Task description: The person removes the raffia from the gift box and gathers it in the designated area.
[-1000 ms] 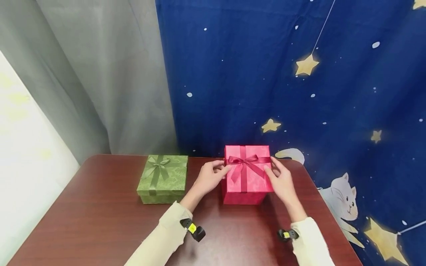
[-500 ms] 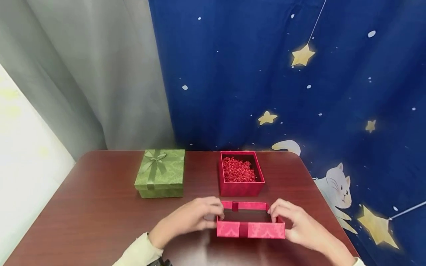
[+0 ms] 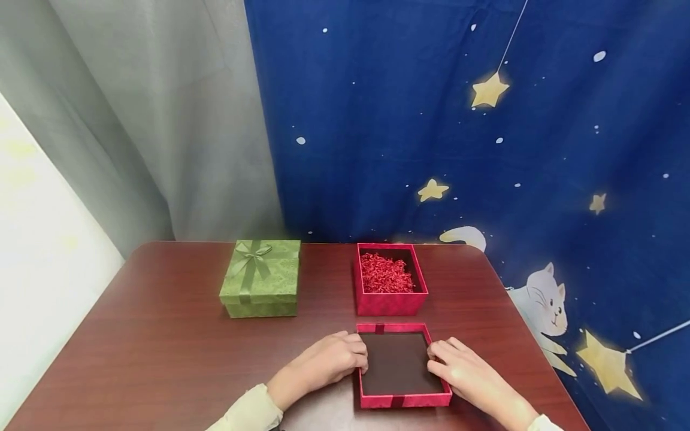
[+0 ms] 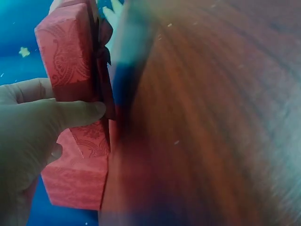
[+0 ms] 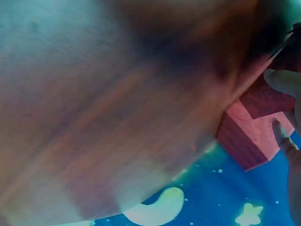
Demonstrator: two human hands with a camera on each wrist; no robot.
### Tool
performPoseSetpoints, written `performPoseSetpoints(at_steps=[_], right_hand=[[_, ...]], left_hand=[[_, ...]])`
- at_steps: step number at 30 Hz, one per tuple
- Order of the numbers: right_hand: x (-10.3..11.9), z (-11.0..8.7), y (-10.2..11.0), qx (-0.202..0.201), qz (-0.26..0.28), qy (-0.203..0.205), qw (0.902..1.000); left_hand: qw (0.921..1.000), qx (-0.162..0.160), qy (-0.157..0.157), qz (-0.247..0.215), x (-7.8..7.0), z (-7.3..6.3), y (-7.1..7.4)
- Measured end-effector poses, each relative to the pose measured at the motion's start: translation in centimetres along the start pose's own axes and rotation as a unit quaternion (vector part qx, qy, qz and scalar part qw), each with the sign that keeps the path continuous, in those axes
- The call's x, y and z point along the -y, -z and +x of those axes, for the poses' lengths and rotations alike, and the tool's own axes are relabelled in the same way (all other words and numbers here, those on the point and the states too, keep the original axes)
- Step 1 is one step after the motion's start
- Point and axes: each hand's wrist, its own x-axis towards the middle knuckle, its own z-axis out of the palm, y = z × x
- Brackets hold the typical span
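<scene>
Upside down at the table's front lies the red gift box lid (image 3: 405, 400), its dark inside facing up. My left hand (image 3: 330, 361) grips its left wall, fingertips over the rim. On the opposite wall, my right hand (image 3: 474, 372) holds on with fingers curled over the edge. In the left wrist view the thumb presses the outside of the lid (image 4: 70, 52), near the dark red ribbon bow (image 4: 104, 70) underneath. Just behind stands the red gift box (image 3: 390, 304), uncovered, with red shredded paper (image 3: 385, 274) inside.
A green gift box (image 3: 261, 287) with its lid on and a green bow stands left of the red box. All rest on a brown wooden table (image 3: 162, 335). Behind the table hang a grey curtain (image 3: 215, 120) and a blue star-patterned curtain (image 3: 377, 120).
Both hands have lifted the red lid off its box, brought it toward the front and turned it over. Since half a second ago it has tipped flatter, inside up. The green box stays put.
</scene>
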Motion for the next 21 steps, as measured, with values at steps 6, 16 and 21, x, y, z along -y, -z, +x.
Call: performPoseSetpoints(at_steps=[6, 16, 21], right_hand=[[0.4, -1.1, -1.0, 0.011, -0.008, -0.009, 0.9999], [0.7, -1.4, -1.8, 0.001, -0.005, -0.005, 1.0], [0.9, -1.5, -1.4, 0.007, -0.003, -0.014, 0.9999]], left_hand=[[0.9998, 0.01, -0.013, 0.012, -0.6, 0.2, -0.7], [0.9996, 0.018, -0.02, -0.013, -0.7, 0.2, -1.3], [0.9973, 0.006, 0.01, -0.072, -0.9, 0.1, -0.6]])
